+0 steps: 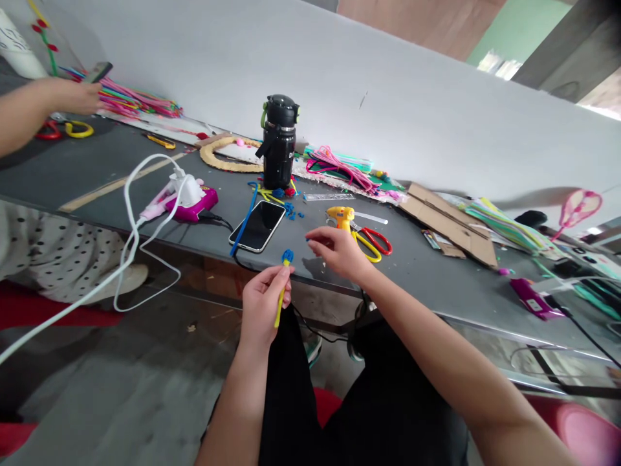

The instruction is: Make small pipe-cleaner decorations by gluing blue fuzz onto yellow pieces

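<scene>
In my left hand (pixel 266 301) is a yellow pipe cleaner stem (pixel 280 307), pinched between thumb and fingers. A blue curled tuft (pixel 288 256) tops the stem, just above my fingertips. My right hand (pixel 339 251) is a little to the right over the table edge, its thumb and forefinger closed on a tiny blue piece (pixel 307 239). Behind the hands lies a smartphone (pixel 258 226) with a blue pipe cleaner (pixel 245 220) across its left side. Close beyond my right hand are a yellow glue gun (pixel 341 215) and red-and-yellow scissors (pixel 381 241).
A black bottle (pixel 279 145) stands behind the phone, small blue bits (pixel 290 210) near its base. White cables (pixel 129 239) hang over the front edge at left. Another person's hand (pixel 80 96) reaches in at far left. Cardboard (pixel 451 223) and pipe cleaner bundles (pixel 339 167) line the wall.
</scene>
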### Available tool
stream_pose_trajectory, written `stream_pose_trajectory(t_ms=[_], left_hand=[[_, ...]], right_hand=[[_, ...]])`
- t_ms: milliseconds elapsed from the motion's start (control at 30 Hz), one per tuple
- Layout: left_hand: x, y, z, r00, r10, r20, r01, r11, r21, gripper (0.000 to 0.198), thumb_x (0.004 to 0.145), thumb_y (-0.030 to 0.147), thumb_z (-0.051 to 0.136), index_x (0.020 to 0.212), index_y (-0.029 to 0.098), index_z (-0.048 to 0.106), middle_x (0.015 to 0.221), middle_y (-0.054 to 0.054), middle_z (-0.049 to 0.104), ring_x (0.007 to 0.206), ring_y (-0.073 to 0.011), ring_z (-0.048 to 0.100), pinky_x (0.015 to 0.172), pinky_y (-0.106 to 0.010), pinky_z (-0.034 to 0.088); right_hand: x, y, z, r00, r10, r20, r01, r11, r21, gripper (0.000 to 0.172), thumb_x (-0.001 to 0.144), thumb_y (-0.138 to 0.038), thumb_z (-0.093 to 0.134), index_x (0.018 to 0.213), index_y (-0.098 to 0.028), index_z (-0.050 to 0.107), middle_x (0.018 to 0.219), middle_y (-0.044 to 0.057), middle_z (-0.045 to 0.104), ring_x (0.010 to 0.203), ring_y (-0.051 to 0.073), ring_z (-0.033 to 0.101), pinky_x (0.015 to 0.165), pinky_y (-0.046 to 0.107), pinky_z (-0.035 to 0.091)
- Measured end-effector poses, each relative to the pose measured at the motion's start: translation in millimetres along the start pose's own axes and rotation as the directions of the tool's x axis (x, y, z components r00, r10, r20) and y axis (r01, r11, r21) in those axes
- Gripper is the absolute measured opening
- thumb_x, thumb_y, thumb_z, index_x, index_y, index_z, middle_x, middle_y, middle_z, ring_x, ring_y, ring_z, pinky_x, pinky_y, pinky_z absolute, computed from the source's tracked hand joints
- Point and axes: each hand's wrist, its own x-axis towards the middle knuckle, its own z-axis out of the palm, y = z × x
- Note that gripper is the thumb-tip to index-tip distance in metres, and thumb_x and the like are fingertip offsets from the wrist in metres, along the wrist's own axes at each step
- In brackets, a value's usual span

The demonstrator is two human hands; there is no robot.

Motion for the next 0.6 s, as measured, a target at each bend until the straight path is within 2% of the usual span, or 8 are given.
stream_pose_trajectory(t_ms=[100,233,333,500,600], left_hand=[[-4,-1,8.0,1.0,0.019,0.023,-0.019,0.999,0.028,0.022,0.079,0.034,0.077,0.089,0.014,0.075,0.061,0.002,0.056,0.047,-0.0047,0.047,0.043,-0.017,0.034],[-11,-1,17.4,0.998,0.014,0.067,-0.019,0.997,0.076,0.022,0.08,0.034,0.076,0.088,0.014,0.074,0.063,0.001,0.058,0.048,-0.0052,0.049,0.043,-0.017,0.038],[-15,0,21.6,0.996,0.014,0.092,-0.023,0.995,0.1,0.021,0.081,0.034,0.076,0.087,0.014,0.073,0.063,0.001,0.058,0.048,-0.0054,0.05,0.043,-0.017,0.039],[-17,-1,23.9,0.994,0.01,0.112,-0.027,0.988,0.15,0.021,0.081,0.035,0.075,0.084,0.014,0.072,0.062,0.001,0.058,0.048,-0.0057,0.05,0.043,-0.017,0.04],[-16,-3,23.9,0.991,-0.006,0.133,-0.019,0.982,0.19,0.021,0.082,0.035,0.075,0.084,0.014,0.071,0.063,0.001,0.059,0.048,-0.0057,0.051,0.043,-0.017,0.04]], right_hand=[[-33,-6,-11,0.998,0.05,0.043,-0.058,0.976,0.209,0.021,0.086,-0.032,0.065,0.099,-0.016,0.07,0.078,0.003,0.069,0.066,0.013,0.063,0.065,0.027,0.053],[-56,-12,-19,0.994,0.002,0.106,-0.034,0.954,0.299,0.021,0.087,-0.029,0.065,0.103,-0.018,0.073,0.089,0.005,0.071,0.075,0.013,0.065,0.072,0.028,0.054],[-60,-11,-19,0.991,-0.034,0.128,-0.009,0.947,0.321,0.021,0.088,-0.026,0.063,0.105,-0.018,0.073,0.096,0.006,0.07,0.078,0.013,0.065,0.075,0.029,0.055],[-61,-6,-17,0.988,0.046,0.145,-0.106,0.895,0.433,0.024,0.079,-0.028,0.075,0.097,-0.016,0.064,0.085,0.003,0.069,0.074,0.013,0.066,0.07,0.028,0.057],[-62,-4,-16,0.989,0.06,0.133,-0.113,0.891,0.44,0.03,0.075,-0.028,0.08,0.094,-0.017,0.06,0.08,0.001,0.067,0.073,0.013,0.065,0.068,0.026,0.056]])
